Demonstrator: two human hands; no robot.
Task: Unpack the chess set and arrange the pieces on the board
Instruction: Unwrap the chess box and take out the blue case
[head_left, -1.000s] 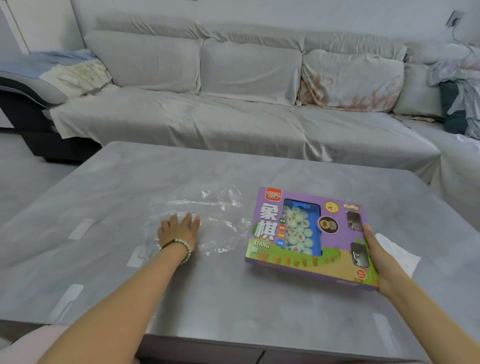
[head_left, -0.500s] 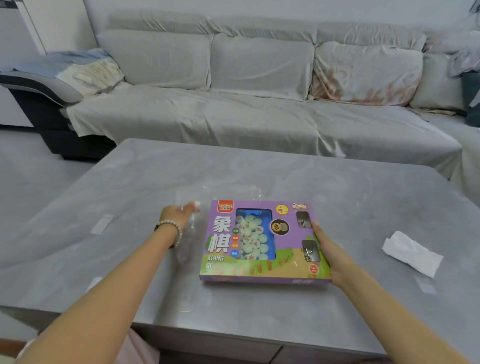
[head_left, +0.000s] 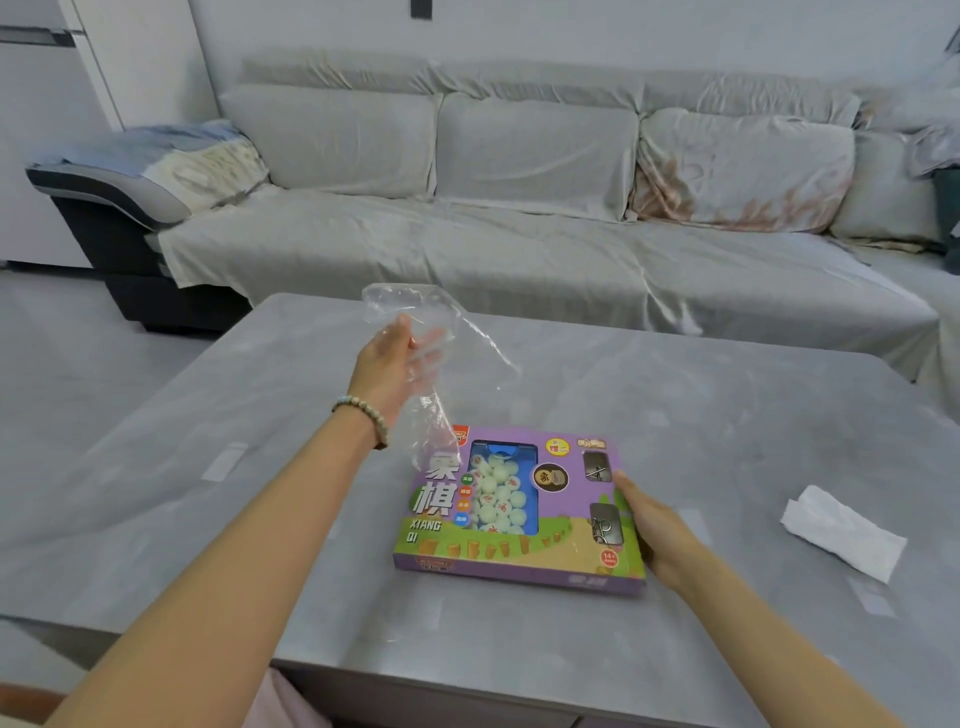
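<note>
A purple and green chess set box (head_left: 519, 564) lies flat on the grey table (head_left: 701, 415), near its front edge. Through its window I see several pale round chess pieces (head_left: 500, 498) in a blue tray. My right hand (head_left: 655, 525) grips the box at its right edge. My left hand (head_left: 390, 366) is raised above the table, left of and behind the box, holding a crumpled clear plastic wrapper (head_left: 434, 364) that hangs down towards the box's top left corner.
A folded white tissue (head_left: 844, 530) lies on the table to the right of the box. A long grey sofa (head_left: 519, 218) stands just behind the table. Grey floor shows on the left.
My left hand has lifted the plastic wrapper off the table and raised it. The box was slid left earlier and now rests in place under my right hand.
</note>
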